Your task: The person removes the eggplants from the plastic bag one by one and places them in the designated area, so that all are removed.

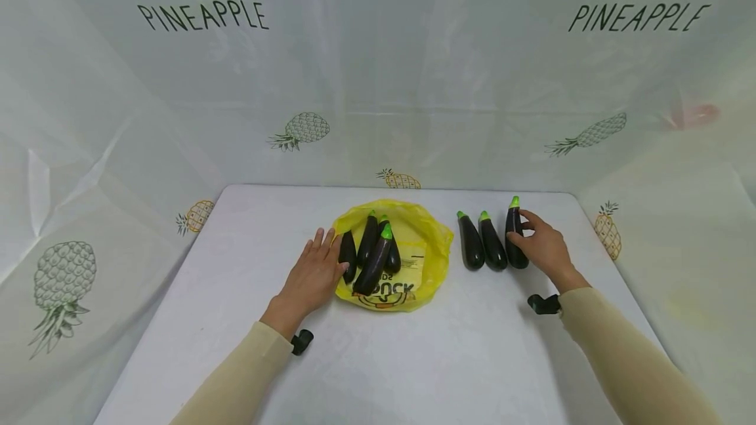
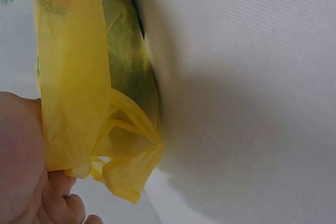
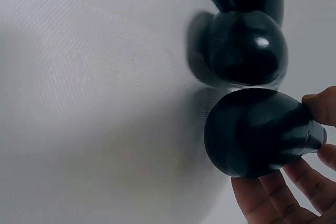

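A yellow plastic bag [image 1: 440, 251], spread with its mouth upward, has several dark eggplants [image 1: 377, 261] with green stems in it. At its left edge rests my left hand [image 1: 313, 274], fingers extended and thumb at the rim. In the left wrist view, the bag's yellow side [image 2: 73, 77] hangs beside that hand [image 2: 18, 156]. To the right of the bag, my right hand [image 1: 543, 244] grips the rightmost of three eggplants [image 1: 512, 235] between thumb and fingers. The right wrist view shows the round end of this eggplant [image 3: 252, 135] close up, with fingers [image 3: 257, 198] under it.
Two more eggplants, one [image 1: 470, 241] nearer the bag and another [image 1: 493, 241] beside the gripped one, lie on the white table [image 1: 425, 366]. A pineapple-print sheet [image 1: 413, 71] hangs behind and along both sides.
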